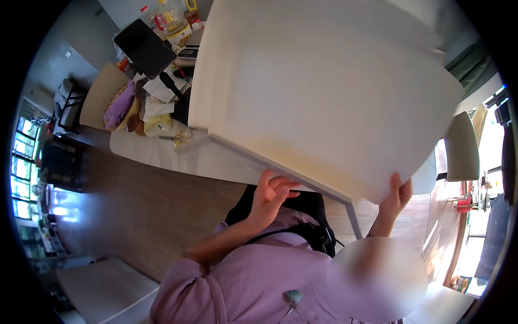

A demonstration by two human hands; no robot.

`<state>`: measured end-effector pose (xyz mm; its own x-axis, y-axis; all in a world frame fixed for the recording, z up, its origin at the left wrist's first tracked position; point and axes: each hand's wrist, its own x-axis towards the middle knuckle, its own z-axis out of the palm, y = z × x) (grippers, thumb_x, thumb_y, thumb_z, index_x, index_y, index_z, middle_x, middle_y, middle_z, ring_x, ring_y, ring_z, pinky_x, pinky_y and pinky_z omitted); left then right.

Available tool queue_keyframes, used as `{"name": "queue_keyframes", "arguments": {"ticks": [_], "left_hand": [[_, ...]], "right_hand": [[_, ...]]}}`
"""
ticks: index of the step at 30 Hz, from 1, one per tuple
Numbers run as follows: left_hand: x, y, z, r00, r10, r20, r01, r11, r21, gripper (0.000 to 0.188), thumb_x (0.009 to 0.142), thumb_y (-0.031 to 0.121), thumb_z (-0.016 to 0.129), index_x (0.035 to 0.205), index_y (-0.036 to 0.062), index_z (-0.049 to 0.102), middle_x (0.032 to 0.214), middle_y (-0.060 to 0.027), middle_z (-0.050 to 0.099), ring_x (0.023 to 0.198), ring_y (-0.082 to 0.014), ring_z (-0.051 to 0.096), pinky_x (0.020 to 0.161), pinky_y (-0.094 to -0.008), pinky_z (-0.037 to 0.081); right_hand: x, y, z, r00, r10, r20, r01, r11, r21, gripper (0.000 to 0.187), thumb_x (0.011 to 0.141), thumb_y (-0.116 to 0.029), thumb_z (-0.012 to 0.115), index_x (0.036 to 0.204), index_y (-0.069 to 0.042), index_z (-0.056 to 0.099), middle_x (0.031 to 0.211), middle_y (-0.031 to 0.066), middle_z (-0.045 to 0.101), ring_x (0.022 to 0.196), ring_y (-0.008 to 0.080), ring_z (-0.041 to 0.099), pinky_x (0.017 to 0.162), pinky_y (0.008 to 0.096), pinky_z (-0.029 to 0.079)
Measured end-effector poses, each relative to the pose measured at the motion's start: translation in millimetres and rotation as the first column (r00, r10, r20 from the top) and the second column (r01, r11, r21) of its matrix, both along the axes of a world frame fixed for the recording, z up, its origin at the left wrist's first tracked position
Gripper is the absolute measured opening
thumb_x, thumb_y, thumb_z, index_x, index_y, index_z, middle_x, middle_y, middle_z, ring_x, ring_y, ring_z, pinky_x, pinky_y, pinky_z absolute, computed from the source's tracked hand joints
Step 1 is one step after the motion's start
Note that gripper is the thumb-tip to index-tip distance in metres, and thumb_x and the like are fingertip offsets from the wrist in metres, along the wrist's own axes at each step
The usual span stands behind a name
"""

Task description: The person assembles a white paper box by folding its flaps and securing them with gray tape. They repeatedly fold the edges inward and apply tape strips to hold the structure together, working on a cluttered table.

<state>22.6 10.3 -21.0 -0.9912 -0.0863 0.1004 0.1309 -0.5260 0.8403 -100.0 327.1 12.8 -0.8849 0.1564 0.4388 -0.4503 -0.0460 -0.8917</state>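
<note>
Two hands (270,194) (396,197), gripping white board (324,97) lower edge

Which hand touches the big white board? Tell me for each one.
Touching, both. The head view shows the left hand with fingers against the white board's lower edge, and the right hand gripping its lower right corner, fingers over the rim.

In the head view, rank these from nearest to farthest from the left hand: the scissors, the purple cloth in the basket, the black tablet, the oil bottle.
From the left hand, at the big white board's lower edge:
1. Scissors, on the table, up-left.
2. Purple cloth, in the basket at the table's left end.
3. Black tablet, propped farther back.
4. Oil bottle, at the far edge.
</note>
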Motion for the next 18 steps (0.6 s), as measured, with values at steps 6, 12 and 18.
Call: {"name": "queue_keyframes", "arguments": {"ticks": [6,12,18], "left_hand": [[-55,37,35,0.99,0.069,-0.121,-0.065,0.997,0.034,0.078,0.1,-0.004,0.063,0.158,0.014,0.013,0.145,-0.0179,0.048,0.134,-0.027,0.055,0.107,-0.0422,0.049],[-102,27,63,0.977,0.199,-0.071,-0.203,0.978,-0.044,0.105,0.088,0.0,0.079,0.161,0.0122,0.004,0.149,-0.015,0.04,0.134,-0.0249,0.051,0.106,-0.0406,0.052],[-129,-85,88,0.912,0.339,-0.233,-0.398,0.871,-0.289,0.083,0.084,0.002,0.081,0.154,0.0,0.036,0.139,-0.0125,0.057,0.126,-0.0206,0.058,0.107,-0.036,0.05]], "right_hand": [[27,3,-9,0.992,-0.098,-0.086,0.069,0.954,-0.291,0.031,0.102,-0.008,0.065,0.132,0.001,0.063,0.126,0.0127,0.07,0.111,0.0215,0.068,0.095,0.038,0.058],[36,-14,-32,0.999,0.028,0.041,-0.015,0.953,-0.302,0.041,0.097,0.005,0.066,0.138,0.0,0.059,0.134,0.0131,0.067,0.119,0.0225,0.066,0.101,0.0378,0.055],[47,-87,-3,0.874,0.393,0.285,-0.198,0.825,-0.529,0.025,0.1,-0.002,0.066,0.125,0.003,0.064,0.115,0.0129,0.072,0.102,0.0219,0.072,0.087,0.0346,0.061]]}}
